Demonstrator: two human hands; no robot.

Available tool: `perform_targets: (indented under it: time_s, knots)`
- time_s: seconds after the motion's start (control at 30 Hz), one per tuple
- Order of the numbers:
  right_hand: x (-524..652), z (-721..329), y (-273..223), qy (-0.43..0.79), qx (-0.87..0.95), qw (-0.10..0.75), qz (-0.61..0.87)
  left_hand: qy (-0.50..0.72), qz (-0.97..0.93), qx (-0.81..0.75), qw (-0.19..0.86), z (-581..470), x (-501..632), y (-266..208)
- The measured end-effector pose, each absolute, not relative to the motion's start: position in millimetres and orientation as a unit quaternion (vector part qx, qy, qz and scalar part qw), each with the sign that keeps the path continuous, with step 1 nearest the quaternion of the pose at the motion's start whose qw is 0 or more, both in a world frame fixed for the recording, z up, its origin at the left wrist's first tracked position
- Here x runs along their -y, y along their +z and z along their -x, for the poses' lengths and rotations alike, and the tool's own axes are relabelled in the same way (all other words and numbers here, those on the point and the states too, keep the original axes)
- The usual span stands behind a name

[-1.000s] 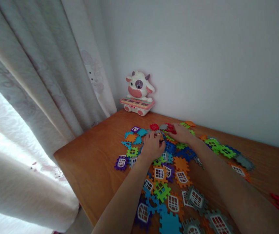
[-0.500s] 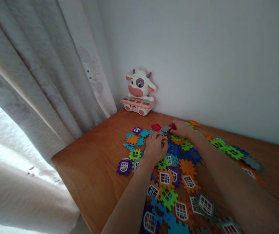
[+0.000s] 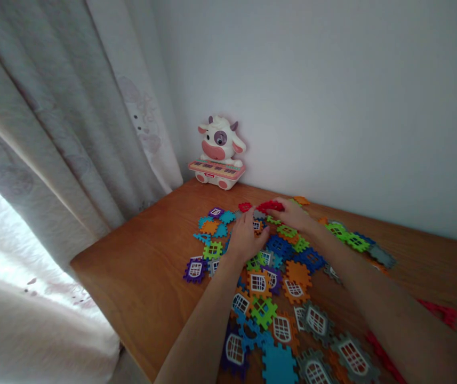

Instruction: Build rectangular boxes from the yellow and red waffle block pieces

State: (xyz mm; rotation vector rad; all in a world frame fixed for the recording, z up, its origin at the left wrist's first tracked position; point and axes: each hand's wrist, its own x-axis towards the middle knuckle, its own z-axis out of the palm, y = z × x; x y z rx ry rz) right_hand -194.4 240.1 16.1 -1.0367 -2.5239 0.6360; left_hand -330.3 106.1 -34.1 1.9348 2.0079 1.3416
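My right hand (image 3: pixel 292 214) reaches to the far side of the pile and pinches a red toothed building piece (image 3: pixel 270 206), tilted just above the other pieces. My left hand (image 3: pixel 247 236) is beside it, fingers stretched forward and thumb apart, over the pile. Close to its thumb lies an orange piece with a white window (image 3: pixel 257 226). A smaller red piece (image 3: pixel 245 207) rests beyond the left fingertips. Dark blue pieces (image 3: pixel 279 246) and a green window piece (image 3: pixel 287 231) lie below my right hand. What lies under the left palm is hidden.
A cow toy with a keyboard (image 3: pixel 218 152) stands at the wooden table's (image 3: pixel 144 266) back corner, near the wall. Curtains (image 3: pixel 72 133) hang along the left edge. Several more green and grey pieces (image 3: pixel 348 237) lie to the right; red pieces (image 3: pixel 440 310) lie near my right forearm.
My right hand has moved a little left and lifted the red piece into clearer view. The fingers of my left hand have straightened forward. The whole view has shifted slightly.
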Motion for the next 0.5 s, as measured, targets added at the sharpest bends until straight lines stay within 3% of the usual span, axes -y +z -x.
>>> perform_targets:
  time_s: [0.27, 0.5]
  knots:
    - [-199.8, 202.9, 18.1, 0.376, 0.852, 0.139, 0.337, 0.528, -0.594, -0.604, 0.057, 336.4, -108.2, -30.5]
    - [-235.0, 172.7, 25.4, 0.298, 0.836, 0.138, 0.439, 0.539, -0.533, -0.644, 0.103, 334.2, -108.8, -24.7]
